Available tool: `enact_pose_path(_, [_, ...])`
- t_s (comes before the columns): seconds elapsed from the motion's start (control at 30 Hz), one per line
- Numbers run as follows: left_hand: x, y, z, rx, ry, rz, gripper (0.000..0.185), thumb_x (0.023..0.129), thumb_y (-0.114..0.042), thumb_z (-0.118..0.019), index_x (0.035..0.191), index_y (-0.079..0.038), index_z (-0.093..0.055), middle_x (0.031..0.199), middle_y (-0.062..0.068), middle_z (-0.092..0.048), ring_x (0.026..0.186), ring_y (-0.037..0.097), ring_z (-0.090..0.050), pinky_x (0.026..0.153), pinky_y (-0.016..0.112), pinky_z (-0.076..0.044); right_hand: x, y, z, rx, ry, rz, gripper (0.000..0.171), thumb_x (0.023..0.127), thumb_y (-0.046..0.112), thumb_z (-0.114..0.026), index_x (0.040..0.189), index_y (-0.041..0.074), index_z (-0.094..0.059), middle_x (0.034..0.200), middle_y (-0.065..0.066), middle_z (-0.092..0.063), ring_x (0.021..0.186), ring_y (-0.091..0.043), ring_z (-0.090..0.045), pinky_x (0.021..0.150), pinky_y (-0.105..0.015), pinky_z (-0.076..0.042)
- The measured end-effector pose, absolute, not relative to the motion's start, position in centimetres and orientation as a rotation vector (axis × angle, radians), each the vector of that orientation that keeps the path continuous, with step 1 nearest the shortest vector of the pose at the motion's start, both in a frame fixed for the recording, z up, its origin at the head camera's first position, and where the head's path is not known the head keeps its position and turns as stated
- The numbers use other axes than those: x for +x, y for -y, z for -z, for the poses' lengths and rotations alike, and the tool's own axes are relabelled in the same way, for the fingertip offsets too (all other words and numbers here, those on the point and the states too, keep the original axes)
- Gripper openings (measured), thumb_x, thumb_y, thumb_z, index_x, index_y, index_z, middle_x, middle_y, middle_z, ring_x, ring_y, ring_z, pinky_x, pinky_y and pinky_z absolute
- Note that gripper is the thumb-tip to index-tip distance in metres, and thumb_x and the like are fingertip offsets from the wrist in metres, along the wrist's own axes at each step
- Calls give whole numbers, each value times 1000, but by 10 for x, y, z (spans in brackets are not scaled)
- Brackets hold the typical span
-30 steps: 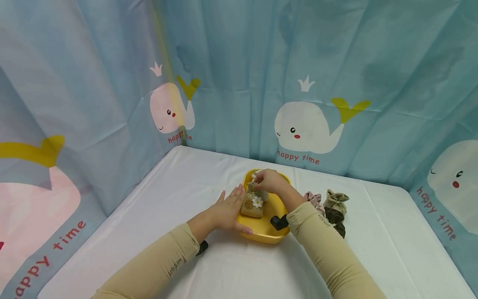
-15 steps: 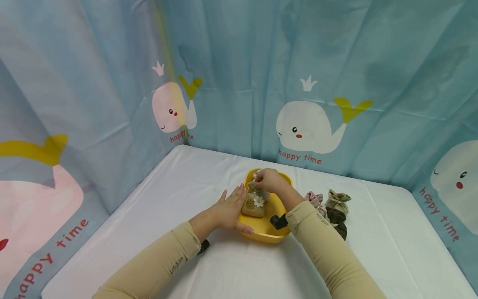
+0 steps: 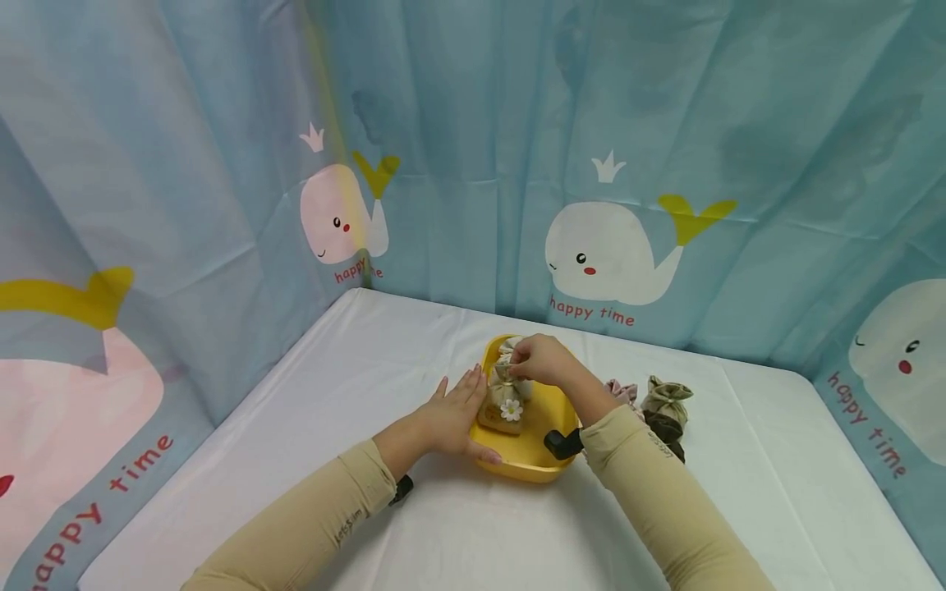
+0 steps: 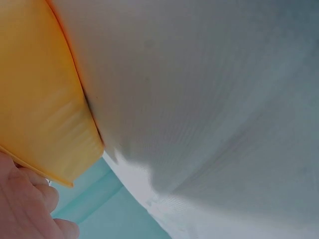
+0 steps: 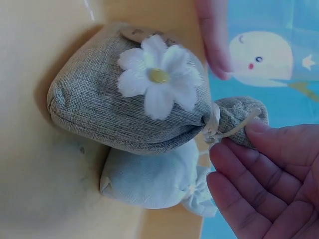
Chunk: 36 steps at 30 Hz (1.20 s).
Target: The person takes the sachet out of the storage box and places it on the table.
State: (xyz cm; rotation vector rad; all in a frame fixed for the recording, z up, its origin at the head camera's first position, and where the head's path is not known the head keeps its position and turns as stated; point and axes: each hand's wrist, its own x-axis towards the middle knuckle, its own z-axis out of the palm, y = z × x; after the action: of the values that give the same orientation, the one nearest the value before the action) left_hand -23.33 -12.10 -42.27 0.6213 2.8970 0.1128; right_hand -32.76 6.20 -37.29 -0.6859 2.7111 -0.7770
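A yellow tray (image 3: pixel 543 466) sits mid-table on the white cloth. In it lies a beige linen sachet (image 3: pixel 505 408) with a white flower, seen close in the right wrist view as the sachet (image 5: pixel 124 109) resting on a pale blue pouch (image 5: pixel 149 181). My right hand (image 3: pixel 516 366) pinches the sachet's tied neck (image 5: pixel 239 115) between thumb and fingertips (image 5: pixel 264 137). My left hand (image 3: pixel 456 410) rests flat against the tray's left wall, fingers straight, thumb along the front rim. The left wrist view shows only the tray wall (image 4: pixel 40 99), cloth and part of the left hand (image 4: pixel 22 199).
Three more pouches lie right of the tray: pink (image 3: pixel 619 391), olive (image 3: pixel 667 397) and dark brown (image 3: pixel 665 427). A blue whale-print curtain (image 3: pixel 606 164) walls the table's back and both sides. The white tablecloth (image 3: pixel 384 353) spreads left and in front.
My right hand has shifted slightly right and drawn the sachet's neck more upright. The left hand and tray have stayed in place.
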Motion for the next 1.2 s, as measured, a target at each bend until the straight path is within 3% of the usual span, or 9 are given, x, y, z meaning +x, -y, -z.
enact_pose_path(0.27, [-234, 121, 423, 603, -2885, -104, 134, 53, -93, -34, 146, -4, 4, 152, 10, 11, 140, 23, 5, 108, 53, -4, -319, -70, 367, -576, -2671, 842, 13, 84, 19, -67, 75, 10, -64, 71, -3, -63, 68, -17, -56, 65, -27, -49])
enact_pose_path(0.77, [-233, 123, 423, 601, -2886, -153, 133, 55, -90, -40, 146, -4, 3, 152, 11, 10, 140, 23, 5, 108, 53, -4, -312, -79, 366, -572, -2654, 937, 9, 84, 14, -65, 77, 10, -64, 72, -5, -63, 67, -17, -55, 62, -27, -47])
enact_pose_path(1.03, [-235, 123, 423, 603, -2886, -142, 136, 50, -94, -33, 146, -4, 4, 152, 11, 11, 140, 23, 6, 108, 52, -3, -308, -82, 360, -528, -2653, 985, 9, 84, 15, -65, 77, 10, -64, 72, -3, -62, 68, -18, -56, 63, -27, -48])
enact_pose_path(1.2, [-234, 122, 423, 607, -2885, -158, 134, 54, -91, -39, 146, -4, 3, 152, 11, 10, 140, 24, 5, 108, 53, -3, -304, -84, 359, -499, -2660, 1021, 8, 84, 13, -65, 78, 9, -64, 73, -3, -62, 68, -18, -57, 63, -27, -49])
